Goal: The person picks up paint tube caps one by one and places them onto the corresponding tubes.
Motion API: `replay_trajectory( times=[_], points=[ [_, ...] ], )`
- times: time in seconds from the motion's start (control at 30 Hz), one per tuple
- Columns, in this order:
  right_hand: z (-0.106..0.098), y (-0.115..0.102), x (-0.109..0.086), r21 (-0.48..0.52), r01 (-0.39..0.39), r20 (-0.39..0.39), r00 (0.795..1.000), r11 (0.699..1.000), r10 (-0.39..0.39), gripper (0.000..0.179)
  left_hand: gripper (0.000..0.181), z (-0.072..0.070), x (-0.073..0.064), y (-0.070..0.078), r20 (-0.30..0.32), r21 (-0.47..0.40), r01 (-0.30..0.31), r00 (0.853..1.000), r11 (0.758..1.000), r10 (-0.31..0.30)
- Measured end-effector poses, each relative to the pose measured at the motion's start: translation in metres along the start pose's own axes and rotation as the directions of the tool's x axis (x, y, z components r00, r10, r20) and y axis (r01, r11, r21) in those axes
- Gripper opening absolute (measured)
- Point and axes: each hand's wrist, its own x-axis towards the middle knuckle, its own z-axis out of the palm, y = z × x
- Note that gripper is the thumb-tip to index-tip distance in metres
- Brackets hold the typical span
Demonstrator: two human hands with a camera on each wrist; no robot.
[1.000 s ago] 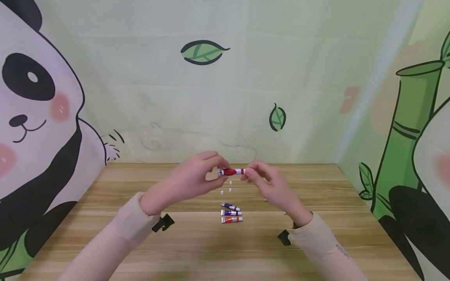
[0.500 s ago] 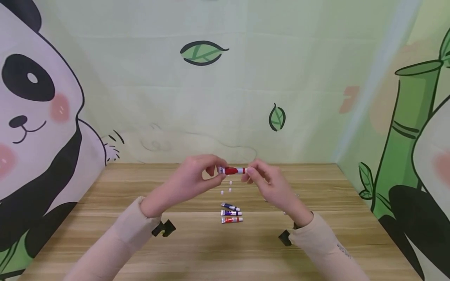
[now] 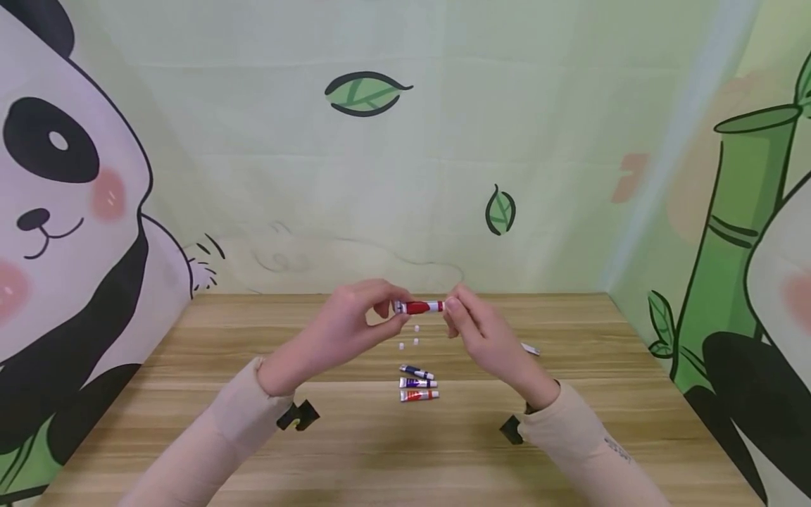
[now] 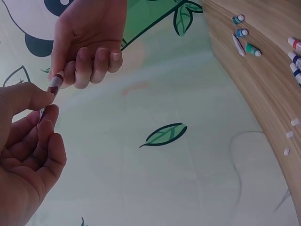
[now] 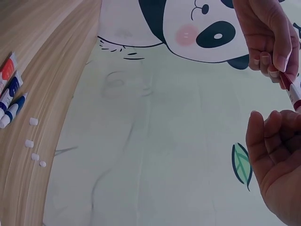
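Observation:
A small red paint tube (image 3: 423, 308) is held level in the air above the far part of the table. My left hand (image 3: 345, 331) pinches its flat crimped end between thumb and fingers. At the opposite end, the thumb and forefinger of my right hand (image 3: 491, 341) pinch the tip and cover it. The left wrist view shows the tube (image 4: 55, 84) stretched between both hands, with the right hand's other fingers curled. Below lie an orange-red paint tube (image 3: 419, 396), a purple one (image 3: 417, 384) and a dark blue one (image 3: 416, 372), grouped together.
Several small white caps lie beyond the tubes, one of them a near cap (image 3: 401, 346). Right of them, partly behind my right arm, are a white tube (image 4: 238, 44), a green tube (image 4: 254, 49) and others. A printed panda backdrop (image 3: 405, 155) rises behind the wooden table (image 3: 355, 451).
The red tube has shifted slightly right and up. My right fingers have turned around its tip and curled in more. A white tube now shows beside the right wrist.

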Motion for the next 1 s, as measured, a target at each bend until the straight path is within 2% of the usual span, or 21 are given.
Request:
replay_trajectory(
  times=[0.1,0.23,0.3,0.4,0.53,0.63,0.8,1.0],
  points=[
    [-0.002,-0.001,0.000,-0.003,-0.053,0.004,0.999,0.999,0.053,0.021,0.019,-0.001,-0.001,0.000,-0.001,0.006,0.004,1.000,1.000,-0.004],
    [-0.006,0.000,-0.001,-0.021,-0.103,-0.007,0.995,0.994,0.103,0.011,0.019,-0.005,-0.002,0.000,0.001,-0.009,0.044,0.999,0.999,-0.044],
    [-0.007,0.001,-0.001,-0.039,-0.078,-0.017,0.997,0.996,0.078,0.010,0.020,-0.007,-0.003,0.000,0.001,-0.027,0.068,0.998,0.997,-0.068],
    [-0.007,0.003,-0.001,-0.064,0.000,-0.026,1.000,0.998,-0.001,0.014,0.020,-0.007,-0.004,-0.001,-0.001,-0.048,0.085,0.996,0.995,-0.085],
    [-0.009,0.005,-0.001,-0.100,0.098,-0.022,0.995,0.990,-0.101,0.013,0.020,-0.005,-0.005,-0.001,0.005,-0.047,0.068,0.998,0.997,-0.068],
    [-0.010,0.007,-0.002,-0.118,0.138,-0.011,0.990,0.983,-0.140,0.014,0.021,-0.003,-0.006,0.001,0.015,-0.036,0.055,0.998,0.998,-0.055],
    [-0.012,0.006,-0.002,-0.143,0.144,0.002,0.989,0.979,-0.146,0.013,0.022,-0.001,-0.006,0.004,0.022,-0.024,0.064,0.998,0.998,-0.064],
    [-0.013,0.005,-0.004,-0.153,0.095,0.023,0.995,0.984,-0.092,0.008,0.020,0.005,-0.008,0.000,0.056,-0.032,0.104,0.993,0.994,-0.102]
  ],
)
